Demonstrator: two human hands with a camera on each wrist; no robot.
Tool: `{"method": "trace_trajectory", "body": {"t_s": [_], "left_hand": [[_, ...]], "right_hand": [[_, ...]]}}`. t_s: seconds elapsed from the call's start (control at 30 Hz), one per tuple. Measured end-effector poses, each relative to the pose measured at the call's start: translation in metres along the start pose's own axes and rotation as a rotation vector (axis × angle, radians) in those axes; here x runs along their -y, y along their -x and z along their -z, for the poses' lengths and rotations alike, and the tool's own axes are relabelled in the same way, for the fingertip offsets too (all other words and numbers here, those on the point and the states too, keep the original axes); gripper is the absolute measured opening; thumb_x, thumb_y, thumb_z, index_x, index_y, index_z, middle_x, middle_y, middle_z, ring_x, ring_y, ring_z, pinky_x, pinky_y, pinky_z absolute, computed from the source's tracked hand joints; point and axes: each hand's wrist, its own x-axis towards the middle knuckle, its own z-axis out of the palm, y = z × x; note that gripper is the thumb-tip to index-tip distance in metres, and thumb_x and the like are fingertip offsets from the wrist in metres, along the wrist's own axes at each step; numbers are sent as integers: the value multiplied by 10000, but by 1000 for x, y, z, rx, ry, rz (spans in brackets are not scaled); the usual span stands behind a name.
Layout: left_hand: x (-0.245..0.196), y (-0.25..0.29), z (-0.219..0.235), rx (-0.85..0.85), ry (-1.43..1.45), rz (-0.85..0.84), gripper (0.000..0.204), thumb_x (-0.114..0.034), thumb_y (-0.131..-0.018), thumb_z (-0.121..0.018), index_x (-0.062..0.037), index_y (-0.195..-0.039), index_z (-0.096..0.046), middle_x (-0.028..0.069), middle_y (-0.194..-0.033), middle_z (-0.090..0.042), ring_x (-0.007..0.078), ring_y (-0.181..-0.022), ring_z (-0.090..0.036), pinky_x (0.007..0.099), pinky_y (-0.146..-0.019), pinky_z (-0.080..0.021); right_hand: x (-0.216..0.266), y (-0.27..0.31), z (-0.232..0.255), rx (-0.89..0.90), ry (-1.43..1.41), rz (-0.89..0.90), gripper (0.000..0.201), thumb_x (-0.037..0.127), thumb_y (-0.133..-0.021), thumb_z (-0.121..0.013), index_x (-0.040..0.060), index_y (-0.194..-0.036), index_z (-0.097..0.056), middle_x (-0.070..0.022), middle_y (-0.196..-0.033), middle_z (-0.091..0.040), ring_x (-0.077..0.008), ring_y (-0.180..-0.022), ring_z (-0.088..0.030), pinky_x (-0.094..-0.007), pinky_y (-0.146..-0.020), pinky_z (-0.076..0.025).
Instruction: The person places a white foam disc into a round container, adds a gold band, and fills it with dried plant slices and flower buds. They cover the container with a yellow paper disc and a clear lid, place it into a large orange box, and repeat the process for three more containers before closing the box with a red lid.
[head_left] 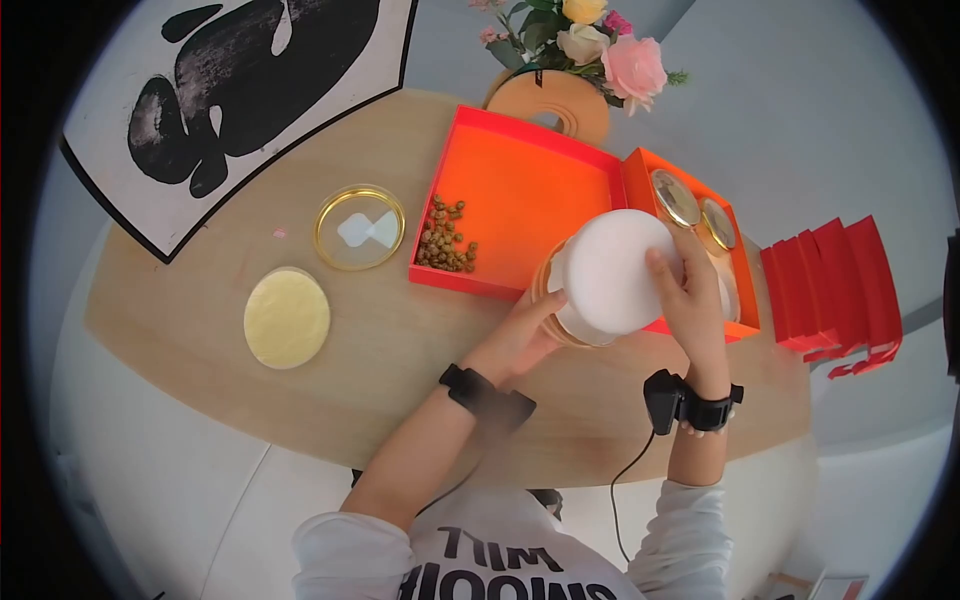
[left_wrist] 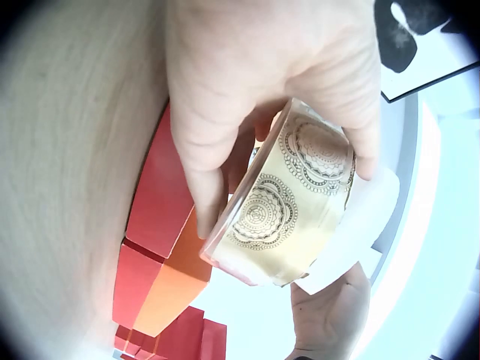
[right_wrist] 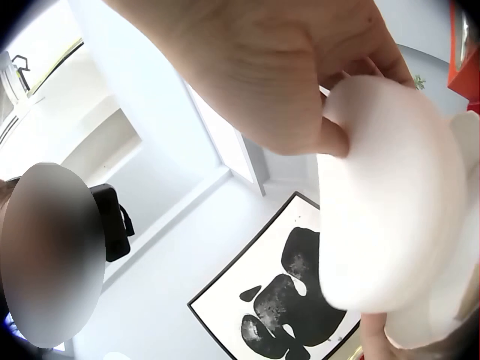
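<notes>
My left hand [head_left: 528,335] grips a round tub [left_wrist: 296,199] with a gold, mandala-patterned side, thumb on one side and fingers on the other. A thick white foam-like disc [head_left: 612,268] sits at the tub's mouth, tilted toward the right. My right hand [head_left: 697,300] pinches that disc by its edge, thumb on its face. The right wrist view shows the disc's rounded white side [right_wrist: 390,195] close up. Both hands are above the table's near side, in front of an orange-lined red box [head_left: 530,205]. The tub's inside is hidden by the disc.
Small brown-green balls [head_left: 445,240] lie in the red box's left corner. A smaller orange box [head_left: 742,290] beside it holds gold-rimmed round tins [head_left: 676,198]. A gold-rimmed lid [head_left: 318,232] and a pale yellow disc [head_left: 287,318] lie left. Red boxes [head_left: 835,290] stand right; flowers [head_left: 632,70] behind.
</notes>
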Motion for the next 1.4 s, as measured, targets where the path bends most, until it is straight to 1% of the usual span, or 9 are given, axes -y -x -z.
{"method": "trace_trajectory", "body": {"t_s": [0.23,0.33,0.43,0.53,0.73,0.83,1.03,1.23,1.4], "left_hand": [[-1,2,5,-20,20,58,722,-331,-770,-600,-96,-1325,-203,85,-1301,-349,244,-1201,-352,434,-990,-307],[-2,4,4,-62,15,47,685,-294,-784,-574,-97,-1325,-202,85,-1298,-348,242,-1203,-349,434,-990,-308],[-4,7,-3,-67,-27,56,675,-265,-786,-568,-107,-1328,-197,77,-1295,-344,235,-1203,-345,433,-988,-310],[-6,7,-4,-39,-11,34,688,-247,-783,-573,-121,-1334,-180,63,-1307,-319,226,-1206,-336,430,-987,-313],[0,3,5,-6,-36,3,700,-220,-783,-575,-138,-1340,-158,75,-1310,-297,235,-1210,-329,447,-974,-325],[2,3,8,-18,20,34,697,-212,-783,-576,-140,-1338,-161,83,-1300,-312,245,-1211,-328,457,-965,-337],[-1,3,2,-33,31,8,697,-232,-782,-586,-143,-1332,-167,82,-1301,-324,244,-1202,-348,464,-960,-345],[33,-14,49,-42,112,72,625,-187,-811,-567,-131,-1321,-212,81,-1272,-367,215,-1144,-421,414,-931,-389],[3,-5,13,-43,-89,2,658,-179,-808,-566,-108,-1334,-177,109,-1292,-334,244,-1182,-376,419,-968,-347]], "right_hand": [[-23,-1,-21,191,106,97,271,111,-810,-550,-18,-1045,-514,-180,-948,-553,-287,-859,-558,-320,-728,-460],[-12,-5,-26,227,148,-70,237,96,-776,-575,-15,-982,-534,-174,-967,-537,-293,-889,-548,-347,-737,-456],[-42,-2,-44,122,418,358,263,81,-731,-597,8,-972,-520,-144,-956,-518,-287,-911,-541,-375,-700,-469],[-14,1,-49,53,783,364,299,56,-703,-587,33,-991,-513,-121,-932,-498,-286,-936,-525,-378,-711,-475],[-24,3,-61,231,625,207,260,-6,-751,-513,25,-1008,-539,-151,-943,-504,-323,-874,-529,-365,-729,-457],[-26,4,-52,272,596,380,288,11,-765,-503,39,-1050,-537,-145,-954,-509,-318,-854,-543,-362,-718,-464],[23,-16,-31,533,634,162,269,89,-781,-531,58,-1046,-557,-115,-1027,-518,-276,-840,-562,-360,-698,-464],[73,-24,-91,574,337,616,377,164,-747,-575,98,-1114,-519,-118,-1104,-485,-270,-959,-504,-353,-747,-457],[109,14,-194,748,335,867,499,220,-716,-608,121,-1183,-462,-148,-1169,-451,-300,-1042,-462,-399,-751,-454]]}}
